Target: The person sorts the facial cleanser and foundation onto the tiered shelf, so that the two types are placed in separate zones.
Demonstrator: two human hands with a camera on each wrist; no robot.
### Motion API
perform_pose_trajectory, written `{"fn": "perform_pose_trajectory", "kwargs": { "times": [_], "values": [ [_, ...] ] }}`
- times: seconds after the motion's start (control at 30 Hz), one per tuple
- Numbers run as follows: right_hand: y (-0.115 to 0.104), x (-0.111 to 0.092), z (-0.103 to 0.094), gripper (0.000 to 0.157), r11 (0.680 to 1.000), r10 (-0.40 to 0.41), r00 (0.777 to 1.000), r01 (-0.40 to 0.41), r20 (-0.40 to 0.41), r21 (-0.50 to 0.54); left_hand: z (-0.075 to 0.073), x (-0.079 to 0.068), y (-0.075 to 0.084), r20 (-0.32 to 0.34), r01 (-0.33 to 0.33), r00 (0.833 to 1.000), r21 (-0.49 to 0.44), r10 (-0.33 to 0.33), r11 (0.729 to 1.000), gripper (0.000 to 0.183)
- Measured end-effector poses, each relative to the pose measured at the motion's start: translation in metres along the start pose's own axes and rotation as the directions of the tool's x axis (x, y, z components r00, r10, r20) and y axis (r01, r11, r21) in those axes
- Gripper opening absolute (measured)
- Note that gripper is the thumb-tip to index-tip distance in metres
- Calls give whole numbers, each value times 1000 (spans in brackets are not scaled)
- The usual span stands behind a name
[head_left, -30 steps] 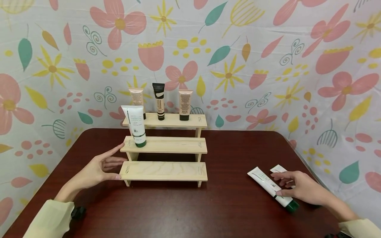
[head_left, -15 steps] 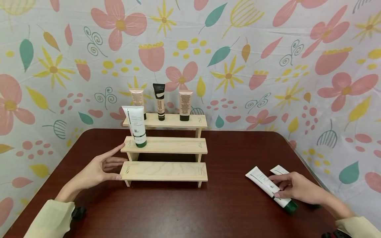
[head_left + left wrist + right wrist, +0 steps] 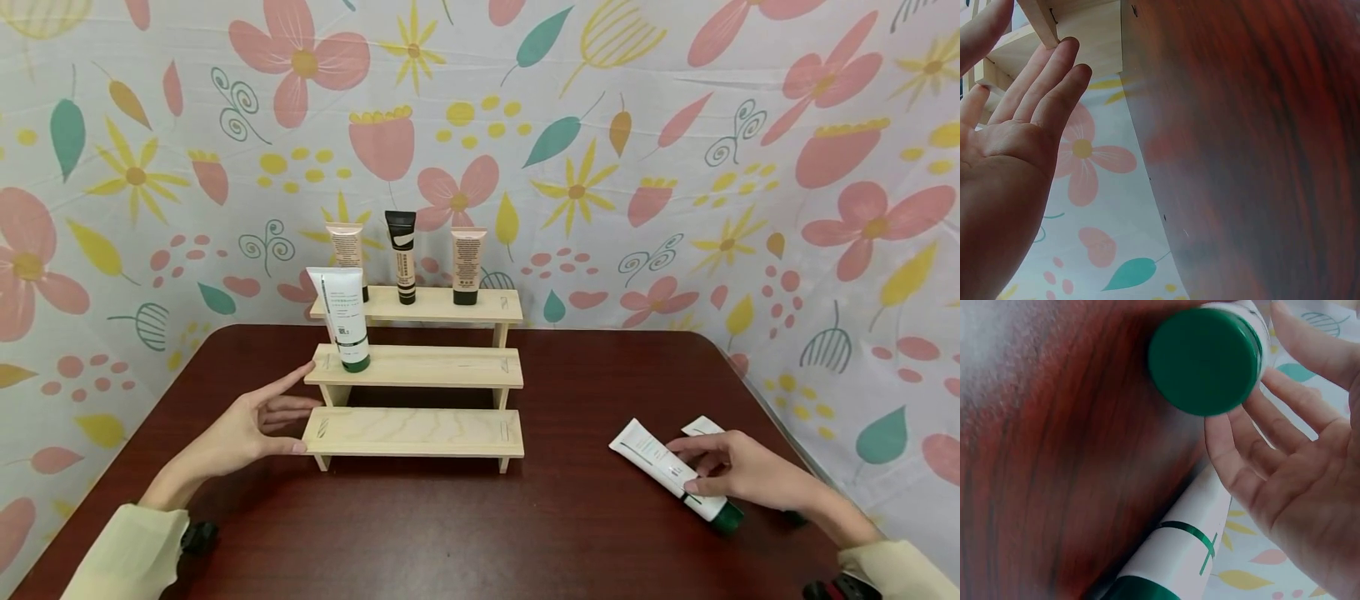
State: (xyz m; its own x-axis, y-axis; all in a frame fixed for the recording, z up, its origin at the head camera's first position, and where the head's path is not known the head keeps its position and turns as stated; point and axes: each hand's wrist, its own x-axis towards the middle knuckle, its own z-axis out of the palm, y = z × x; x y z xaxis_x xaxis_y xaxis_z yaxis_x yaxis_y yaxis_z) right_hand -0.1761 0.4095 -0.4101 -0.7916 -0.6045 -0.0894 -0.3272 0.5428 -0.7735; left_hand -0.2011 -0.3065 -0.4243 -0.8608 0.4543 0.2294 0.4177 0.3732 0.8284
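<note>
My left hand [image 3: 247,427] touches the left side of a three-step wooden display rack [image 3: 420,429], thumb at the lowest shelf and index finger at the middle one. In the left wrist view its fingers [image 3: 1047,87] reach out fairly straight against the wood. At the right, my right hand [image 3: 753,472] holds a white squeeze tube [image 3: 660,464] with a green cap [image 3: 1204,361] between thumb and fingers. A second white tube [image 3: 701,426] lies behind that hand and is partly hidden by it; the right wrist view shows its lower body [image 3: 1194,528] on the table.
A white tube with a green cap [image 3: 345,321] stands on the middle shelf's left end. On the top shelf stand a black-topped tube [image 3: 405,262] and two pinkish ones, including the right-hand pinkish tube [image 3: 468,265]. A flowered cloth [image 3: 600,167] hangs behind the dark table [image 3: 450,533].
My right hand has closed its fingers on the near white tube and shifted it slightly to the left. The left hand and the rack have stayed in place.
</note>
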Motion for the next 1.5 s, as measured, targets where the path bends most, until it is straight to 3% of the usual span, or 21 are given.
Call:
{"fn": "perform_pose_trajectory", "kwargs": {
  "times": [0.2, 0.5, 1.03, 1.5],
  "values": [
    [5, 0, -4, 50, 996, -80, 996, 79, 32, 40, 0, 0, 1, 2, -2, 1000, 7, 2, 1000, 110],
    [9, 6, -9, 52, 994, -95, 993, 92, 71, 55, 0, 0, 3, -2, 7, 1000, 12, -7, 1000, 110],
    [8, 10, -12, 58, 976, 13, 976, -61, 220, 211, 0, 0, 2, -1, 13, 1000, 9, -13, 1000, 111],
    [7, 13, -10, 55, 972, 70, 980, -109, 187, 208, 0, 0, 2, -2, 13, 1000, 0, -13, 1000, 110]
  ]
}}
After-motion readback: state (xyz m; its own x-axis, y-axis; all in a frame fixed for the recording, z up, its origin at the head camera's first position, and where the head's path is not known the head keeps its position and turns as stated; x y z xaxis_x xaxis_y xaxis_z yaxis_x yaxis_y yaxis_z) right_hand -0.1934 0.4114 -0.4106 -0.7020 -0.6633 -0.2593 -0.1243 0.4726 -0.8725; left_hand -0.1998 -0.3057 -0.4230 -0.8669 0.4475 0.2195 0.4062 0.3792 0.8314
